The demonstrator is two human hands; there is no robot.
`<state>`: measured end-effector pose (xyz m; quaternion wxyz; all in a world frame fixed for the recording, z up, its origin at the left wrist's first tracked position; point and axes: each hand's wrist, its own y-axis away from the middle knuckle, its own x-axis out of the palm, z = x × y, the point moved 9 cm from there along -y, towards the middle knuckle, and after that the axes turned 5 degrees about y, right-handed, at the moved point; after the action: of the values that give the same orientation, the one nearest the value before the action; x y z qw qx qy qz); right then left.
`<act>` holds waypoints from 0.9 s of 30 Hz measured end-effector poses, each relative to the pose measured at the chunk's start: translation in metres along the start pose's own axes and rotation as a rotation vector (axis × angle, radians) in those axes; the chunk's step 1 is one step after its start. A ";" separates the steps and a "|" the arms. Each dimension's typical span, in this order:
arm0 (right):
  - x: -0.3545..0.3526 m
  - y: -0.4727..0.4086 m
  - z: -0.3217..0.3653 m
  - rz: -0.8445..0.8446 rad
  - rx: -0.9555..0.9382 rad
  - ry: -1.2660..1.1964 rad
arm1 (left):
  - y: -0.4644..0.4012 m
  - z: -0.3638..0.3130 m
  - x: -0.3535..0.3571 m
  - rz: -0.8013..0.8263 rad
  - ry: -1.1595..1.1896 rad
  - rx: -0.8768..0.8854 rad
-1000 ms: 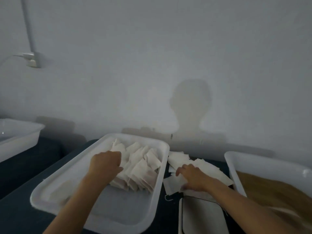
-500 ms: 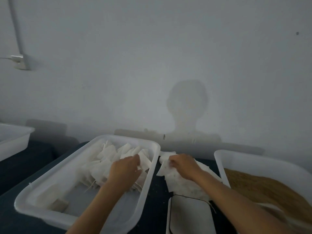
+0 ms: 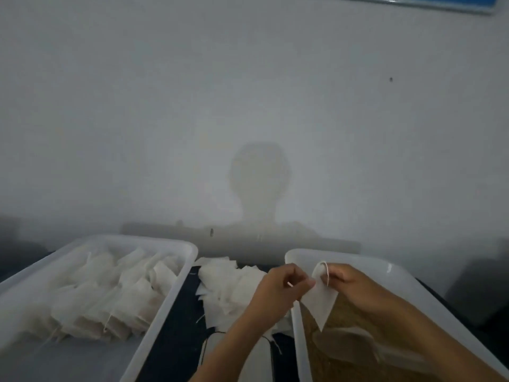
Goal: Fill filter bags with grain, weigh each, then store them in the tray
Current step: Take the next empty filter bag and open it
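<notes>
2 hands at lower center-right: left hand [image 3: 281,289] and right hand [image 3: 348,282] both pinch 1 empty filter bag [image 3: 321,300] over the grain tray [image 3: 358,264]; filled bags [image 3: 110,296] fill the lower-left tray [image 3: 165,304].

**Empty filter bag held over the grain tray**

A white, empty filter bag [image 3: 321,300] with a drawstring hangs point-down over the brown grain [image 3: 341,351] in the right-hand white tray [image 3: 296,326]. Loose empty bags [image 3: 231,293] lie heaped on the dark bench [image 3: 176,334] between the trays. The left white tray [image 3: 162,312] holds rows of filled bags [image 3: 110,299], overlapping and leaning.
</notes>
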<state>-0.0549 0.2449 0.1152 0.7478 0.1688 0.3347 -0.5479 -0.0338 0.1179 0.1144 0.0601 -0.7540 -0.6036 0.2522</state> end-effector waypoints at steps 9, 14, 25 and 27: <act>-0.027 0.049 -0.035 -0.323 0.102 -0.121 | -0.016 0.030 0.067 0.027 0.140 -0.169; 0.007 0.044 -0.054 -0.182 0.196 -0.631 | -0.016 0.025 0.085 0.080 0.241 -0.097; 0.013 0.037 -0.064 -0.211 0.134 -0.613 | -0.011 0.034 0.090 0.147 0.340 -0.129; 0.011 0.037 -0.065 -0.224 0.135 -0.586 | -0.009 0.032 0.091 0.162 0.325 -0.126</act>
<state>-0.0388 0.2900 0.0567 0.7345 0.0149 0.0847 -0.6732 -0.0429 0.1993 0.0623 0.0888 -0.8331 -0.5380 0.0928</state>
